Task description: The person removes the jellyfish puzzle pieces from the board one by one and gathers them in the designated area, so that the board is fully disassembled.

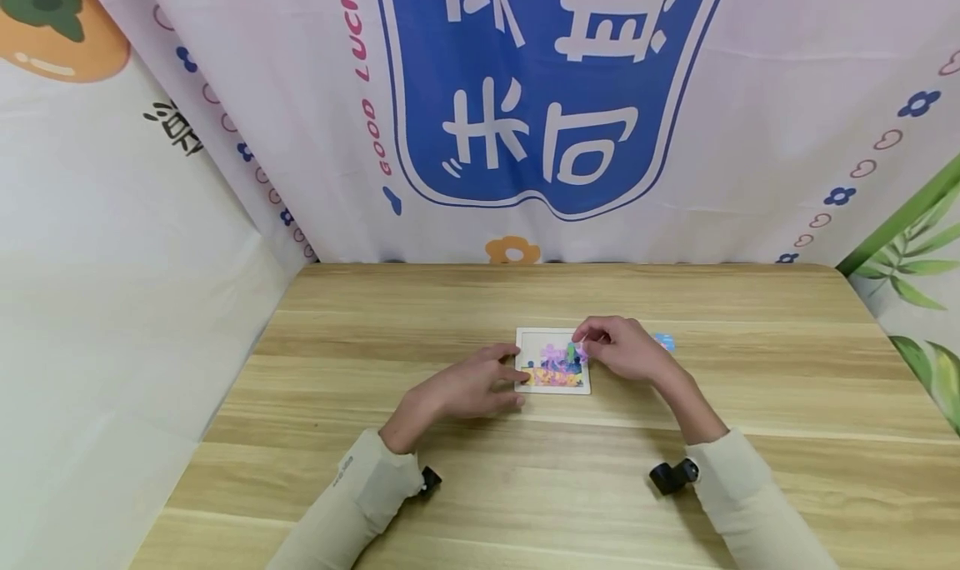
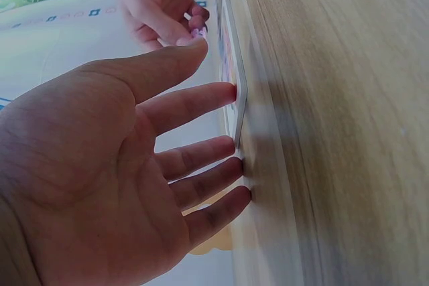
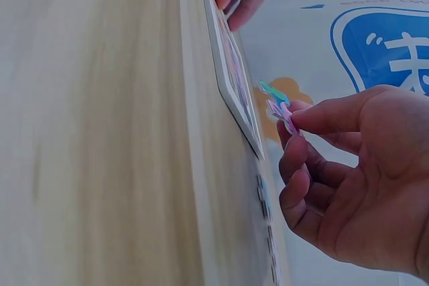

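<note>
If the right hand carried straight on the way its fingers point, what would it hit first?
Most likely the puzzle board: the right hand pinches a puzzle piece just above its picture side, held clear of it, though the exact gap is unclear.

From my left wrist I see my left hand [image 2: 100,165] spread open, its fingertips [image 2: 228,92] resting on the near edge of the puzzle board [image 2: 236,78], which lies flat on the wooden table [image 2: 335,125]. Beyond, my right hand [image 2: 157,5] pinches a small puzzle piece [image 2: 199,30] just above the board.
</note>
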Demonstrator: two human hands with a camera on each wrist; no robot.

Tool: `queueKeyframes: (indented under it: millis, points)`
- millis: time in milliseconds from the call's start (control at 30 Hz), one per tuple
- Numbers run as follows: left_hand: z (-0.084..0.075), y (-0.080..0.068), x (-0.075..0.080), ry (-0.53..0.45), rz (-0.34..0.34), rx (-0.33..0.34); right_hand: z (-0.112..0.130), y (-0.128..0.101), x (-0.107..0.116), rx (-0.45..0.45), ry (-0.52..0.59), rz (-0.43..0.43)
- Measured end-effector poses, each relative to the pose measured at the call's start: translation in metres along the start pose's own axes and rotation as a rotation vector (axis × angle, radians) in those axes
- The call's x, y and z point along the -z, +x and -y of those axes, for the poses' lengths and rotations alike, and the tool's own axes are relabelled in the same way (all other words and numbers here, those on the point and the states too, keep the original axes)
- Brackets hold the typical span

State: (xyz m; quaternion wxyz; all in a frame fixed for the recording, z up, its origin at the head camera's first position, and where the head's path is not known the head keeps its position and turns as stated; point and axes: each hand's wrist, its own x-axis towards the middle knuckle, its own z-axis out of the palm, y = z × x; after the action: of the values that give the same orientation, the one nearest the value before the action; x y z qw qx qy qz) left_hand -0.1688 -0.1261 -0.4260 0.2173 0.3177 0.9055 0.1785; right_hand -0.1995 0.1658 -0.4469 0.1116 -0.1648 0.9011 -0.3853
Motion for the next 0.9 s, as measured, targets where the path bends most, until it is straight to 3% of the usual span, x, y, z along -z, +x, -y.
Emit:
queueKeyframes:
  millis: [900]
  points:
    - [0.002, 0.000, 0.001, -0.024, 0.006, -0.005, -0.027, -0.021, 0.021, -0.023, -0.031, -0.028]
